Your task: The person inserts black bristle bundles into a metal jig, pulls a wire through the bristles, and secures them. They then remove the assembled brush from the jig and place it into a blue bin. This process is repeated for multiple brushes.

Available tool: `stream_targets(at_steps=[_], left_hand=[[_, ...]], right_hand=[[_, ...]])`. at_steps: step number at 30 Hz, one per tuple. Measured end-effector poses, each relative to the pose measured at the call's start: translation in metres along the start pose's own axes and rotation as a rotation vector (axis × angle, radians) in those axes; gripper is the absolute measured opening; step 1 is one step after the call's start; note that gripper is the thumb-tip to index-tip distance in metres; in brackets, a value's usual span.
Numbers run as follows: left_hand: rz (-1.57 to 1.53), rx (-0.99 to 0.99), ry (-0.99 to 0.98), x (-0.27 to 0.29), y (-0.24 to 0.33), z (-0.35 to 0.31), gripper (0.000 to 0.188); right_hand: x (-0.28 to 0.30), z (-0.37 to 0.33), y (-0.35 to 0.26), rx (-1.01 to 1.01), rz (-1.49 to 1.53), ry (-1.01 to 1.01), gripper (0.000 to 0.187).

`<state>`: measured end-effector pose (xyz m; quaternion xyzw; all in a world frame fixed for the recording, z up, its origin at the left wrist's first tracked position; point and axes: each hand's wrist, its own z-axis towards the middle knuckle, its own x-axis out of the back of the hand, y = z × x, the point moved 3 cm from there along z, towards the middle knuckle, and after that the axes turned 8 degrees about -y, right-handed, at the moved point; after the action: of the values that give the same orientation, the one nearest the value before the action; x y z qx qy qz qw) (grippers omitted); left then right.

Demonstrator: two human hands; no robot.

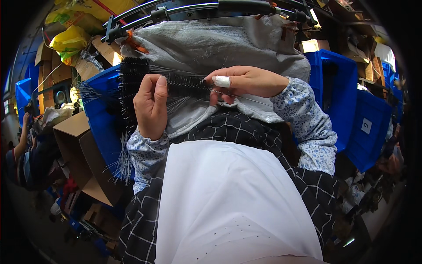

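Black-bristled twisted-wire brushes (pixel 187 84) lie across my lap between my two hands. My left hand (pixel 150 108) is closed around the bristled part, its thumb on top. To the right, my right hand (pixel 250 81) pinches at the bare wire stems beyond the bristles, white tape (pixel 221 81) wrapped around one digit. Its lower fingers curl beneath and are partly hidden. Further black brushes (pixel 132 90) are bunched left of my left hand, with thin looped wire ends (pixel 121 163) fanning out below. How many brushes each hand holds cannot be made out.
A whitish woven sack (pixel 211 42) spreads behind my hands, under a metal rail frame (pixel 184 11). Blue bins stand left (pixel 103 114) and right (pixel 338 92). An open cardboard box (pixel 83 154) is at the left, near another person's arm (pixel 22 136). Yellow bags (pixel 70 42) lie far left.
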<state>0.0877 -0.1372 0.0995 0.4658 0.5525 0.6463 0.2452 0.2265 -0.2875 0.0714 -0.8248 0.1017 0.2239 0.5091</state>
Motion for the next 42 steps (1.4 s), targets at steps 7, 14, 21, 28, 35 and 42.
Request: stream_targets(at_steps=[7,14,21,28,35,42], left_hand=[[0.209,-0.019,-0.302,-0.010,0.003,0.003,0.012],[0.493,0.079,0.184,0.087,-0.026,-0.001,0.022],[0.547,0.223,0.126,0.102,-0.051,-0.023,0.019],[0.541,0.223,0.154,0.099,-0.052,-0.025,0.020],[0.603,0.248,0.354,0.097,-0.034,-0.018,0.023],[0.376,-0.271,0.605,0.114,-0.010,-0.006,0.022]], right_hand=[[0.003,0.015,-0.003,0.056,-0.451,0.139,0.031],[0.136,-0.017,-0.081,0.341,-1.658,1.416,0.023],[0.209,0.014,-0.090,0.169,-1.670,1.533,0.024],[0.216,0.016,-0.090,0.165,-1.645,1.519,0.020],[0.219,0.018,-0.089,0.155,-1.612,1.454,0.023],[0.242,0.028,-0.089,0.052,-1.640,1.402,0.039]])
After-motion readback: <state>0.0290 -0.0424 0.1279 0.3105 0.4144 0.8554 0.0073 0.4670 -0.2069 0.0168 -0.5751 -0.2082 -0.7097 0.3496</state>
